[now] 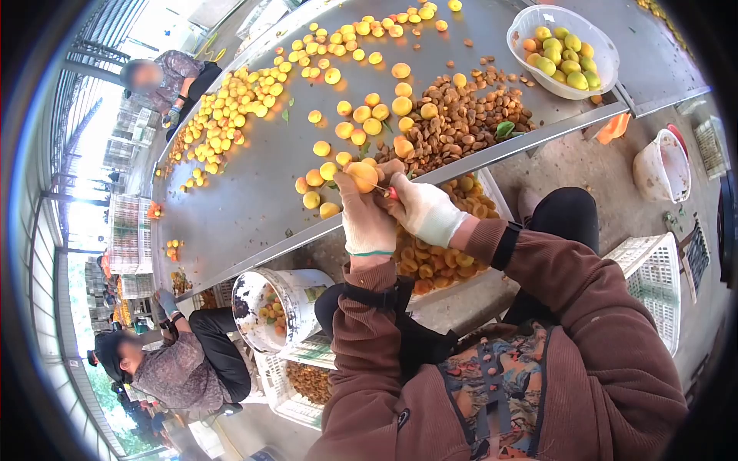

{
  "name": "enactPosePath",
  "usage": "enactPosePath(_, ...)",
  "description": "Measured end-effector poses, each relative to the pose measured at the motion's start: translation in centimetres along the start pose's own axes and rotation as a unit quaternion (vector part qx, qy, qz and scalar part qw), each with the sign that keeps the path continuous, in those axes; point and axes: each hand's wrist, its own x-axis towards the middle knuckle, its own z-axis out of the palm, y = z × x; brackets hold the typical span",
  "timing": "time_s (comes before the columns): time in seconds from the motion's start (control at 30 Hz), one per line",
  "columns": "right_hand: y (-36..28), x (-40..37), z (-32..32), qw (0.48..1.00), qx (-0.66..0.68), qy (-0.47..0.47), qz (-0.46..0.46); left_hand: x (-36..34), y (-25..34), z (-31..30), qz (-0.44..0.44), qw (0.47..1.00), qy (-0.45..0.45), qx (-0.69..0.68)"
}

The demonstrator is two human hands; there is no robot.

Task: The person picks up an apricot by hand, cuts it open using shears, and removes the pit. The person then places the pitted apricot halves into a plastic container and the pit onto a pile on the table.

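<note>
My left hand (367, 223), in a white glove with bare fingertips, grips a yellow-orange apricot (361, 177) over the table's near edge. Gloved likewise, my right hand (427, 212) is closed around a small knife with a red handle (393, 194). Its thin blade points left and meets the apricot's side. Just beyond my hands, loose apricots (364, 114) and a heap of brown pits (469, 115) lie on the metal table (254, 173). Below my right hand sits a crate of split apricots (434, 257), partly hidden by my hands and forearms.
A white plastic bowl (525, 21) of greenish-yellow fruit stands at the table's right. A stained white bucket (306, 288) is left of my knees. White crates (649, 276) and another bucket (649, 165) are at right. Two people (173, 369) sit along the table's left side.
</note>
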Motion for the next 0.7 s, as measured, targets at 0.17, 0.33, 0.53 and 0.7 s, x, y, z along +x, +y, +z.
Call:
enactPosePath(0.17,-0.4,0.6,-0.3,0.999,-0.029,-0.016,0.014,0.4,-0.2,0.2,-0.001,0.999,0.049,-0.010)
enactPosePath(0.33,-1.7,0.8,-1.7,0.996,0.054,0.070,-0.009,-0.1,1.1,-0.4,0.011,0.997,0.077,-0.012)
enactPosePath(0.53,-0.9,2.1,-2.0,0.960,0.229,0.159,0.009,-0.6,-2.9,0.9,0.013,0.990,0.047,0.134)
enactPosePath(0.7,-0.8,2.0,-1.3,0.931,0.314,0.180,0.048,-0.7,-3.7,0.2,0.298,0.657,0.042,0.691)
